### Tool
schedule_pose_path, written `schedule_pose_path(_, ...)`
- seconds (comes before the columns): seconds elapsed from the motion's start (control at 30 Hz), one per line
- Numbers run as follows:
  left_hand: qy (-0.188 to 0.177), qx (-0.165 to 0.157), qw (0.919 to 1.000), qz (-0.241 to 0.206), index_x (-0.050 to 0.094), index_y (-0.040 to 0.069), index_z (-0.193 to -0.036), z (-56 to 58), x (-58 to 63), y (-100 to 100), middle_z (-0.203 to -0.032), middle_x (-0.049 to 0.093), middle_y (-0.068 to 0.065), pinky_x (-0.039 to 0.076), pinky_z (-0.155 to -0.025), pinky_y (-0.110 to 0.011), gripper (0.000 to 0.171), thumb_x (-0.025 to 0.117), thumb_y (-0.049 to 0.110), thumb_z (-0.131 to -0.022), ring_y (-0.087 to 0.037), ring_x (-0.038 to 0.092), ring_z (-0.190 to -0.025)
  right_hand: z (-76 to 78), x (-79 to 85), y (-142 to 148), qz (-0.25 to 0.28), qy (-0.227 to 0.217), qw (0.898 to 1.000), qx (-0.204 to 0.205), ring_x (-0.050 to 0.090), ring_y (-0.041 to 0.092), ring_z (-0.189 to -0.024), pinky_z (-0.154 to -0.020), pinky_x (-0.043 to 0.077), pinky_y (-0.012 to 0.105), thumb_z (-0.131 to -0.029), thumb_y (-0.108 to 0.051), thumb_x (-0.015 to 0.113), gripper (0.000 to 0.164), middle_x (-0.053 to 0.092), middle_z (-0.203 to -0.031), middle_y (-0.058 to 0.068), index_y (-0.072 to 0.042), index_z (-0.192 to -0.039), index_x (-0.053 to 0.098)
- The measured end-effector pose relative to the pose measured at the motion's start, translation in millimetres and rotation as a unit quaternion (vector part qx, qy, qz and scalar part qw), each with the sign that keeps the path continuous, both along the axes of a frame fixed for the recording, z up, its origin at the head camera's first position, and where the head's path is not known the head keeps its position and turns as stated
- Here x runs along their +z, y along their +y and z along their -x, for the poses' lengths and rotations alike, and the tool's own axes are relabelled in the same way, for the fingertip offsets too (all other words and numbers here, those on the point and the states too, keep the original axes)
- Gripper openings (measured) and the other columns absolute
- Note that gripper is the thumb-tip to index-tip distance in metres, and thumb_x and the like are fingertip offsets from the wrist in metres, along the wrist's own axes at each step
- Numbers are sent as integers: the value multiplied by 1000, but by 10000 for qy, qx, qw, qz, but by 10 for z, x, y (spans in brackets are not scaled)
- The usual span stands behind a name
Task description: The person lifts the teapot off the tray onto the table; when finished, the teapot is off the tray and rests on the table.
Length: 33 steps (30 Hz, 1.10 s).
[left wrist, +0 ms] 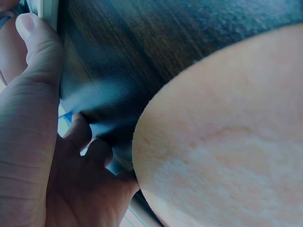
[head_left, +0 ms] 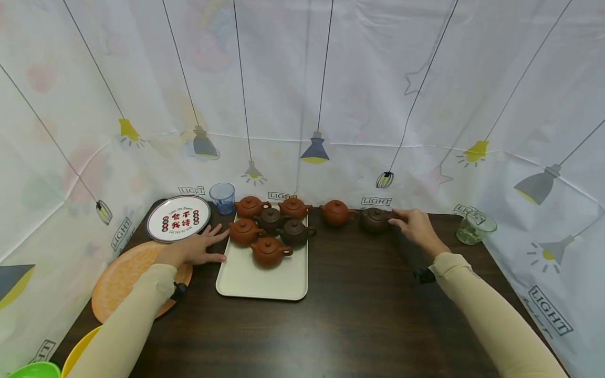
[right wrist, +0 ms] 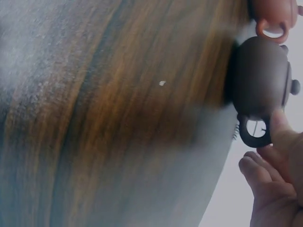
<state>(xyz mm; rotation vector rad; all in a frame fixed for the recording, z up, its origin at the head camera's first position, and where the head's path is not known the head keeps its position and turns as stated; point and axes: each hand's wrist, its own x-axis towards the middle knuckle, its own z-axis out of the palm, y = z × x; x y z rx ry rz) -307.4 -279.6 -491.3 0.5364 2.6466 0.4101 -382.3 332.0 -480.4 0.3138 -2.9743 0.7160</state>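
"So, what is the right hand (head_left: 418, 231) doing over there?"

"Its thumb and a finger are pinching the handle (right wrist: 253, 142) of a dark teapot (head_left: 375, 220). That pot is standing by the far edge of the table (head_left: 368, 315), near the printed backdrop (head_left: 359, 105)."

"Is it crowding its neighbour?"

"A red-brown teapot (head_left: 334, 213) is sitting just beside it, on the side toward the cream tray (head_left: 262, 283); I can't tell whether the two are touching."

"And room for moving?"

"Dark wood is stretching from the tray's right rim to the right forearm. Six more teapots (head_left: 269, 253) are bunching at the tray's far end, while its near end is showing plain cream."

"What about the left hand (head_left: 191, 249)?"

"Its fingers are spreading at the tray's left rim, with the round orange mat (head_left: 123, 278) lying under the wrist. I can't tell how firmly it is pressing."

"Are the wrist cameras adding anything?"

"The right one is showing the handle's open loop, which the head view is leaving too small to read, plus a pale speck (right wrist: 162, 83) on the wood. Only the head view is catching the clear glass (head_left: 475, 229) by the table's right edge."
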Motion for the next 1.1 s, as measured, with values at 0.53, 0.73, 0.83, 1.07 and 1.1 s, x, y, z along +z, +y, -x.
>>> schedule_pose_path(0.53,15,10,10000,45,22,13,-172,-12,9,-7,-179,12,-26,30,-121,-77,90,62,57,-105,-59,11,-162,-85,295,-629,694,975,9838,1336,72,42,-125,-100,60,58,-99,-22,79,47,71,-141,22,-5,-142,70)
schedule_pose_path(0.73,-16,41,10000,30,22,14,-173,1,3,-6,-179,11,-25,29,-122,-77,90,62,57,-105,-59,11,-162,-256,403,-1053,877,906,9719,1986,78,33,-110,-91,63,49,-97,-19,81,39,79,-126,16,-6,-134,76)
schedule_pose_path(0.83,-30,43,10000,67,21,14,-173,15,10,-9,-179,11,-24,31,-121,-76,91,62,59,-104,-60,13,-161,-371,488,-1269,1113,735,9679,2130,80,24,-104,-85,65,37,-98,-20,80,34,82,-122,9,-9,-130,79)
schedule_pose_path(1.07,-67,45,9999,80,20,14,-173,16,14,-4,-180,9,-24,33,-120,-76,91,61,59,-105,-61,13,-161,-576,548,-1754,1361,631,9497,2749,77,13,-92,-75,61,27,-94,-19,84,28,83,-112,3,-12,-122,83)
schedule_pose_path(1.1,-75,42,9999,78,20,13,-173,14,9,-6,-180,9,-24,33,-120,-76,91,61,59,-105,-60,13,-161,-595,530,-1816,1326,601,9476,2843,76,14,-91,-73,61,28,-94,-19,85,28,83,-112,3,-11,-121,83)
